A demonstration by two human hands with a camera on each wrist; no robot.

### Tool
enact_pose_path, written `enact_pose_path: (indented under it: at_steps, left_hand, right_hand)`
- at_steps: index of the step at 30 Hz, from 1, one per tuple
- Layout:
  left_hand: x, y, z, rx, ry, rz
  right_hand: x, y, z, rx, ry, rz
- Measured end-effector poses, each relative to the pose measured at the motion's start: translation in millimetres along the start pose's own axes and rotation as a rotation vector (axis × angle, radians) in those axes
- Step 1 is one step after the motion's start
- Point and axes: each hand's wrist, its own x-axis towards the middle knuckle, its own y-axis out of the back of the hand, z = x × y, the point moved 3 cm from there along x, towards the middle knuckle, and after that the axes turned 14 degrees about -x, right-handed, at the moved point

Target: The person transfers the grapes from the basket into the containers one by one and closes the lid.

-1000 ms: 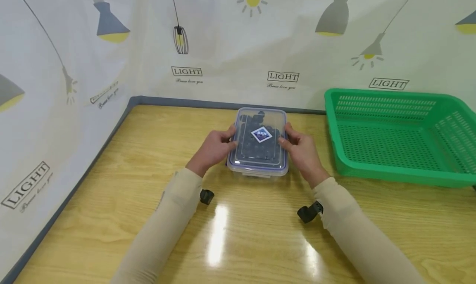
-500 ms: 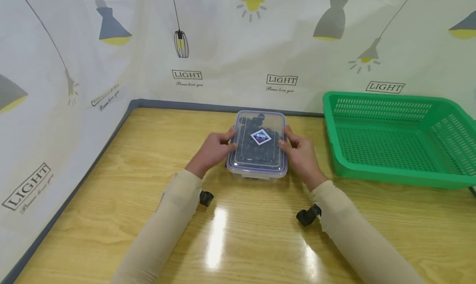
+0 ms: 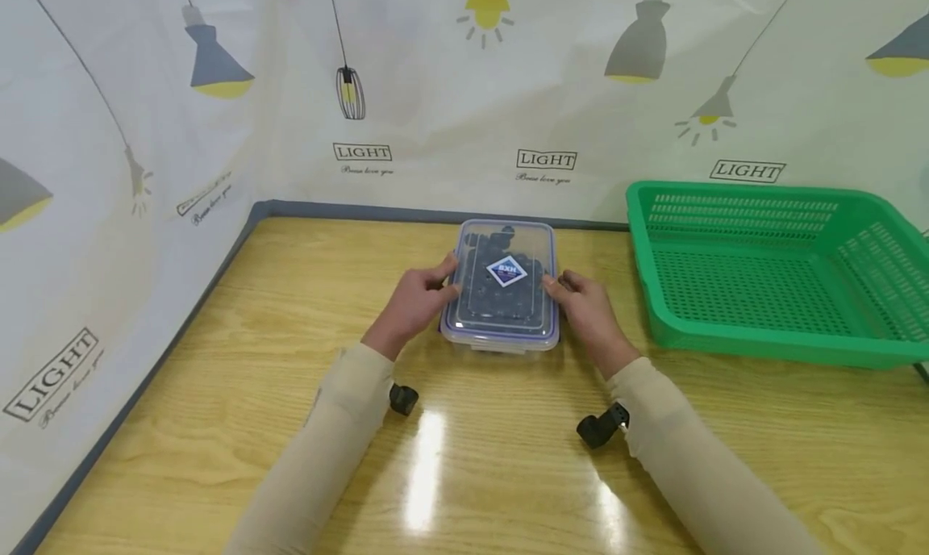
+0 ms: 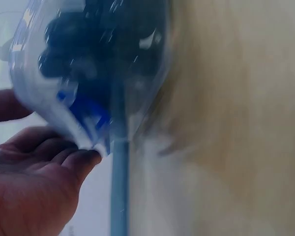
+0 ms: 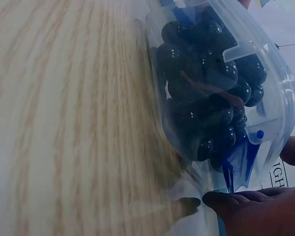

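A clear plastic food container (image 3: 501, 321) with a blue-edged lid and a diamond BXH label sits on the table, full of dark round fruit with a stem that looks like grapes (image 5: 201, 88). My left hand (image 3: 415, 301) holds its left side, thumb at the lid's edge. On the opposite side my right hand (image 3: 589, 313) holds it, thumb on the lid's rim. In the left wrist view the fingers touch the end by a blue latch flap (image 4: 88, 115). The right wrist view has another blue flap (image 5: 240, 164) hanging beside the right fingertips.
A green perforated plastic basket (image 3: 762, 341) stands to the right of the container, near the back wall. Behind runs a white lamp-print sheet (image 3: 450, 184), with a grey-blue strip along the wooden table's (image 3: 290, 273) edge. Each wrist carries a black camera.
The head view has tilted slightly, so everything sits a little lower. My right index finger has drawn back along the container's side; the container stays in place between both hands.
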Motion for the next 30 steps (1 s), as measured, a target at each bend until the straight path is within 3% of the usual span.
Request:
enact_pose_path:
  at_steps: [5,13,21,30]
  left_hand:
    - [-2.4,-2.6,-7.9,-0.12,0.01,0.018]
    - [-2.8,0.5,-16.7,-0.129,0.088,0.013]
    - [-0.5,-1.7,-24.4,-0.361,0.14,-0.058]
    - [0.6,-4.8,-25.0,-0.408,0.141,-0.077]
  right_hand:
    - [-0.7,-1.7,-1.8,0.039,-0.002,0.001]
    - [-1.5,-0.7,-0.1,0.026,-0.027,-0.002]
    - [-0.9,-1.9,2.5,0.017,-0.031,0.006]
    - [-3.1,-1.7,1.9,0.033,-0.031,0.048]
